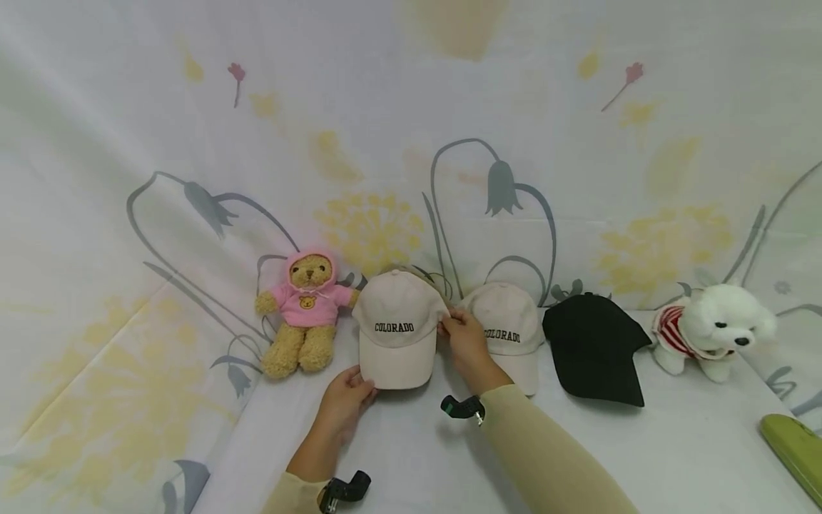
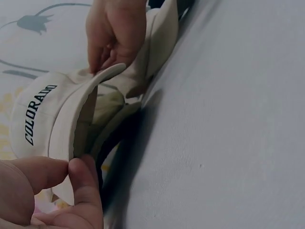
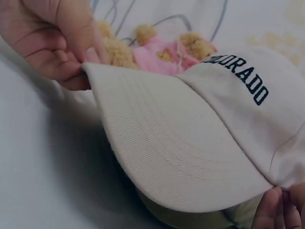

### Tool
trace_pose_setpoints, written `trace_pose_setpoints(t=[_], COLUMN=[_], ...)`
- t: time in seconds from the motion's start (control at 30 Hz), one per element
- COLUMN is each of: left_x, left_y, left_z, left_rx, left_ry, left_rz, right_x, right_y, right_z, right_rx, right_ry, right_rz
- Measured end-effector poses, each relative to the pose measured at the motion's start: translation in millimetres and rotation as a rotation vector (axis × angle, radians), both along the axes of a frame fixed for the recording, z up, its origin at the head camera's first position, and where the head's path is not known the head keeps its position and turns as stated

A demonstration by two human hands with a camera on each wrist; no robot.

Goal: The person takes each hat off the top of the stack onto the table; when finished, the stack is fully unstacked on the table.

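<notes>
A cream baseball cap (image 1: 396, 307) marked COLORADO is held between both hands, its brim (image 3: 162, 138) facing front. My left hand (image 1: 349, 397) pinches the brim's front corner between thumb and fingers. On the other side, my right hand (image 1: 467, 343) grips the lower edge of the crown where it meets the brim. An olive cap (image 2: 107, 114) shows underneath and behind the held one, mostly hidden by it. A second cream COLORADO cap (image 1: 514, 307) stands just right, partly covered by my right hand and forearm.
Left of the held cap sits a teddy bear (image 1: 308, 314) in a pink hoodie. To the right are a black cap (image 1: 594, 350) and a white plush dog (image 1: 722, 321) in a striped shirt. A green object (image 1: 793, 450) lies at the right edge of the white table (image 1: 411, 457).
</notes>
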State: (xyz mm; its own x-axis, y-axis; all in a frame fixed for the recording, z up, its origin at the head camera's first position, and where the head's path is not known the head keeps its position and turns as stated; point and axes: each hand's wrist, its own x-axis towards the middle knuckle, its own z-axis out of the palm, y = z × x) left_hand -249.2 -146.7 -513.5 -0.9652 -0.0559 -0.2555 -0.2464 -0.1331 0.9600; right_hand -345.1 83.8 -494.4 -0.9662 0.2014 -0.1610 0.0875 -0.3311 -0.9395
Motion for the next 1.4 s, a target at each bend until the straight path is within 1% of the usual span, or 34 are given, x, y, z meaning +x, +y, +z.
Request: trace_pose_setpoints(t=[0.1, 0.23, 0.4, 0.47, 0.57, 0.77, 1.03, 1.2, 1.4], left_x=[5.9, 15.7, 29.2, 33.9, 40.5, 54.5, 68.6, 80.0, 96.0], left_y=[3.1, 9.8, 23.1, 29.1, 37.4, 57.3, 84.6, 100.7, 119.6], left_z=[2.2, 6.4, 14.3, 16.8, 19.7, 24.2, 26.4, 21.4, 14.4], left_rx=[-0.003, -0.029, -0.034, -0.031, -0.034, -0.035, -0.041, -0.083, -0.164], left_ry=[0.017, 0.040, 0.032, 0.028, 0.037, 0.051, 0.072, 0.054, 0.056], left_rz=[-0.035, -0.087, -0.137, -0.153, -0.175, -0.215, -0.265, -0.324, -0.401], right_x=[7.7, 22.3, 40.8, 47.8, 58.6, 80.9, 113.1, 133.7, 160.7], right_y=[6.7, 17.7, 34.7, 41.7, 52.2, 78.1, 111.8, 128.5, 151.8], right_z=[6.0, 16.5, 28.1, 31.3, 34.2, 34.9, 40.1, 37.0, 26.0], right_rx=[-0.045, -0.077, -0.060, -0.035, -0.027, -0.058, -0.051, -0.029, -0.006], right_ry=[0.005, 0.023, 0.028, 0.037, 0.043, 0.043, 0.049, 0.039, -0.021], right_rz=[0.008, 0.029, 0.010, 0.005, 0.003, -0.011, -0.054, -0.098, -0.127])
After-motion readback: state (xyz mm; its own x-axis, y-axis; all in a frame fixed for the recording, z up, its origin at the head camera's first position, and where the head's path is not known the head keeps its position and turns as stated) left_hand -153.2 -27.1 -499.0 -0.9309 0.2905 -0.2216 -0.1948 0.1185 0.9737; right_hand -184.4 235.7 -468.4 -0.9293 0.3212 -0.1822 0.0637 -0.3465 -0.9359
